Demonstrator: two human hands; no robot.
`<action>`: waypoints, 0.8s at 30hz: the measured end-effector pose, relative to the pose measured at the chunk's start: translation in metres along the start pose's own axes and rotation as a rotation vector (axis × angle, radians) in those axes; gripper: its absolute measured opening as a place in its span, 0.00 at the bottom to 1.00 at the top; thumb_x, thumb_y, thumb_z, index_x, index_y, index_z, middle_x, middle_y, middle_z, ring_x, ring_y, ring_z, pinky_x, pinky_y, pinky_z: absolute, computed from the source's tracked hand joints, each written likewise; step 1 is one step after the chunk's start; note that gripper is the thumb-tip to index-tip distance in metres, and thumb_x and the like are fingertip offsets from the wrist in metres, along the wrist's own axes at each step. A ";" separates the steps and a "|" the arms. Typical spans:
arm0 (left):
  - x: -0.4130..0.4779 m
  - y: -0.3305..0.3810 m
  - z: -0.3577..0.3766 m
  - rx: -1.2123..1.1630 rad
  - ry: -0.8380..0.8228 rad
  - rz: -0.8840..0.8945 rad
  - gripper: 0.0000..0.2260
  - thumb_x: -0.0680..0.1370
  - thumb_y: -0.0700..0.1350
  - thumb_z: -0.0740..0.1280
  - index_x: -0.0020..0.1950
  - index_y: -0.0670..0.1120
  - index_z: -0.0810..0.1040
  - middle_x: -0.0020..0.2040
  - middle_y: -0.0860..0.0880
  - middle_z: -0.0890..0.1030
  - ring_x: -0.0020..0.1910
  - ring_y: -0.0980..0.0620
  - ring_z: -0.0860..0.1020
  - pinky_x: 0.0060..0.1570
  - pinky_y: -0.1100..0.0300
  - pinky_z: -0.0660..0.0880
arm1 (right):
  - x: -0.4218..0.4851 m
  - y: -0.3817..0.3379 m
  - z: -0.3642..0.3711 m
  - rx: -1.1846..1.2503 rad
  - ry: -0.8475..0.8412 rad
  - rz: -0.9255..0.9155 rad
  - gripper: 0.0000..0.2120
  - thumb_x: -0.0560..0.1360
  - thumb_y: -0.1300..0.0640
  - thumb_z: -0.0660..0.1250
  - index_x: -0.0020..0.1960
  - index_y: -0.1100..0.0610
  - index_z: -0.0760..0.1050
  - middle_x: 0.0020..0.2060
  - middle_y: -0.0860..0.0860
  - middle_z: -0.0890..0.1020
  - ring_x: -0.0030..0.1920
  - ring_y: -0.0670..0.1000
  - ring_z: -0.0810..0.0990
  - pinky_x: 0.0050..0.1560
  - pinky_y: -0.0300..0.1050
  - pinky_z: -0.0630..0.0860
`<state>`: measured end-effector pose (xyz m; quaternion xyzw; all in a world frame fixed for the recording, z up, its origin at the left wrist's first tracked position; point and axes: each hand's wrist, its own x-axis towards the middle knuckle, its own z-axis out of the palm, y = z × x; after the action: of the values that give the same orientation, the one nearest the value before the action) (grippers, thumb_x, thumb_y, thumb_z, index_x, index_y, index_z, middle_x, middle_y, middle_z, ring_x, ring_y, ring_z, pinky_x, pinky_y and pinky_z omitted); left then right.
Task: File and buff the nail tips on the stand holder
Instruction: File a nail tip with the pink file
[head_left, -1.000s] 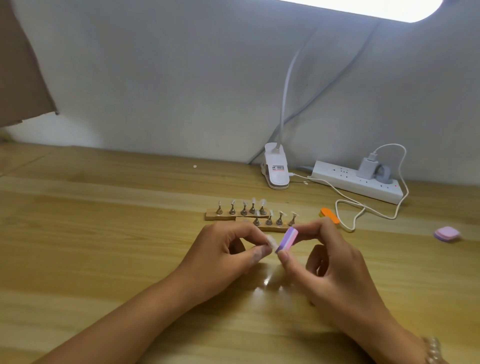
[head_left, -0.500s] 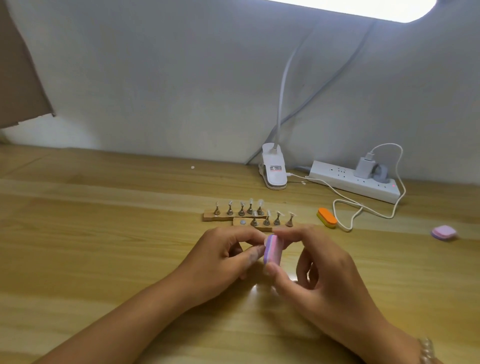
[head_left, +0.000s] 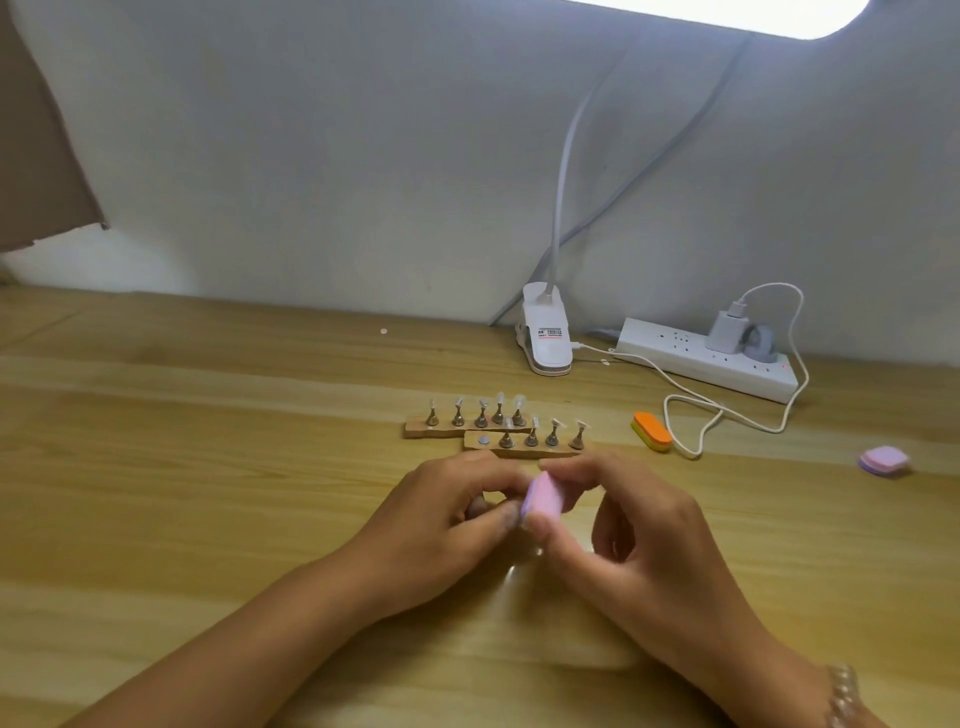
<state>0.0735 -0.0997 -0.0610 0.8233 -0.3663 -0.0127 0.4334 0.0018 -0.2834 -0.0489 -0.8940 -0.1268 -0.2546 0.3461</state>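
Two wooden stand holders lie side by side mid-table: the far one (head_left: 415, 429) and the near one (head_left: 519, 450). Both carry several metal pegs topped with clear nail tips (head_left: 500, 399). The leftmost seat of the near holder shows a bare metal disc (head_left: 484, 441). Just in front of the holders, my right hand (head_left: 639, 535) pinches a small pink and lilac buffer block (head_left: 543, 500) between thumb and fingers. My left hand (head_left: 441, 525) is curled against the block, pinching something that the block and fingers hide.
An orange and yellow buffer block (head_left: 652, 430) lies right of the holders beside a looped white cable (head_left: 696, 415). Another pink block (head_left: 884, 460) sits far right. A clip lamp base (head_left: 546, 343) and a white power strip (head_left: 675, 353) stand along the wall.
The buffer block has slid left and turned over the left fingertips, so its broad pink face shows. The clear nail tip seen between the left fingers a second ago is now covered.
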 end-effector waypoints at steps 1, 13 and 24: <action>0.000 0.000 0.000 0.001 0.008 0.006 0.09 0.78 0.47 0.67 0.55 0.55 0.84 0.42 0.60 0.77 0.35 0.57 0.71 0.37 0.64 0.66 | 0.001 0.004 0.000 0.010 0.012 0.045 0.11 0.71 0.42 0.71 0.50 0.47 0.78 0.41 0.40 0.80 0.28 0.48 0.73 0.31 0.39 0.68; 0.002 0.000 0.001 -0.030 0.020 0.012 0.07 0.77 0.40 0.72 0.49 0.52 0.86 0.40 0.62 0.79 0.34 0.61 0.73 0.35 0.69 0.65 | 0.001 0.001 0.002 -0.030 -0.019 0.033 0.15 0.69 0.38 0.69 0.47 0.47 0.76 0.38 0.41 0.77 0.29 0.47 0.73 0.30 0.41 0.69; 0.005 -0.005 0.000 -0.184 0.033 -0.027 0.05 0.80 0.40 0.69 0.50 0.48 0.85 0.43 0.53 0.84 0.27 0.56 0.78 0.32 0.63 0.73 | 0.002 0.007 0.002 0.042 0.033 0.116 0.15 0.69 0.40 0.71 0.48 0.47 0.75 0.42 0.39 0.82 0.29 0.48 0.74 0.32 0.39 0.67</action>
<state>0.0794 -0.1012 -0.0632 0.7848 -0.3453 -0.0384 0.5132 0.0064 -0.2868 -0.0527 -0.8880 -0.0743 -0.2461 0.3813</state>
